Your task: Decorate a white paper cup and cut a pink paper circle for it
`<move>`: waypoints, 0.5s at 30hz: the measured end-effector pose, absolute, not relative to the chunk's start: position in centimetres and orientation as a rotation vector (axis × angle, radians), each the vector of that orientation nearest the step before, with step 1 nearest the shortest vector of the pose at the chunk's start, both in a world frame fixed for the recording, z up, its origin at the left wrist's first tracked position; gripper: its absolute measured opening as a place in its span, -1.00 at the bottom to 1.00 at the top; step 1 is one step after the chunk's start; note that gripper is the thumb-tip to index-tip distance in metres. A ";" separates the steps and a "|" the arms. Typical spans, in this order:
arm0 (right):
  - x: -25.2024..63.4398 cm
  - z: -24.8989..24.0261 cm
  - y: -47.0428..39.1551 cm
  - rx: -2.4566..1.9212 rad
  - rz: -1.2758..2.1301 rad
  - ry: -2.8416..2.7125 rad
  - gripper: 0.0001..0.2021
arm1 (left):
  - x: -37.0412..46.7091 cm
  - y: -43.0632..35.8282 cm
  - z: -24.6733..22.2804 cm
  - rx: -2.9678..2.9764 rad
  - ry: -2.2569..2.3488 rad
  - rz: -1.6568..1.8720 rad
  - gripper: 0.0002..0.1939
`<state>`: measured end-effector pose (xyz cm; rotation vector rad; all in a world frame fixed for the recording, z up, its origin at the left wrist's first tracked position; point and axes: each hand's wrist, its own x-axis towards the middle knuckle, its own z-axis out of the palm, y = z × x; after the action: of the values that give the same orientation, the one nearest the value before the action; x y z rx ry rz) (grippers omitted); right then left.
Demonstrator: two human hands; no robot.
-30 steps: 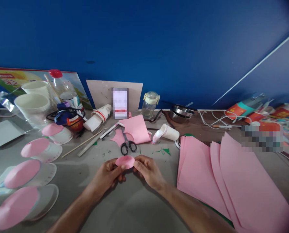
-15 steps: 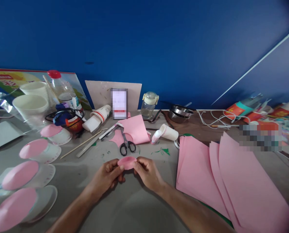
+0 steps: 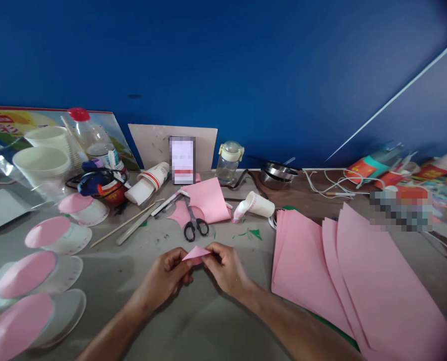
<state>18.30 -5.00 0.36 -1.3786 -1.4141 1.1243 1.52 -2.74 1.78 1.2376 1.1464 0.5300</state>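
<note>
A small piece of pink paper [image 3: 196,253], bent into a low peak, is held between my two hands above the table. My left hand [image 3: 167,273] pinches its left edge between thumb and fingers. On the other side, my right hand [image 3: 226,268] grips the right edge the same way. Just beyond my hands lie black-handled scissors [image 3: 195,226], their blades over a pink paper offcut [image 3: 179,213]. Behind them is a larger pink sheet [image 3: 208,199] with a curved cut in its edge.
Paper cups topped with pink cones [image 3: 50,233] line the left side. Stacked white cups [image 3: 43,165] and a red-capped bottle [image 3: 91,135] stand behind. A pile of pink paper [image 3: 302,255] lies right. A phone [image 3: 182,160], glass jar [image 3: 229,163] and metal bowls [image 3: 278,175] are at the back.
The pink paper has gone from a shallow curved disc to a raised, folded peak between my fingers. My hands stay in nearly the same place; the view shifts slightly.
</note>
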 end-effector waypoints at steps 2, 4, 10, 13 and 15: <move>18.3 0.1 -5.0 -1.377 1.092 -1.433 -0.85 | 1.5 -2.8 1.7 1.251 1.145 0.531 -0.64; 18.3 0.0 -5.0 -1.377 1.052 -1.460 -0.85 | 1.4 -2.9 1.5 1.249 1.149 0.531 -0.66; 18.4 0.4 -5.1 -1.382 0.931 -1.560 -0.82 | 1.3 -2.8 1.2 1.266 1.144 0.514 -0.69; 18.4 0.6 -5.1 -1.394 0.899 -1.605 -0.80 | 1.3 -2.8 1.1 1.307 1.143 0.522 -0.70; 18.4 0.5 -5.1 -1.415 0.889 -1.613 -0.79 | 1.3 -2.9 1.1 1.318 1.147 0.522 -0.69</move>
<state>18.35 -5.13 0.54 -1.4148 -1.6132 0.8892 1.28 -2.88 1.10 1.3184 1.1467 0.5218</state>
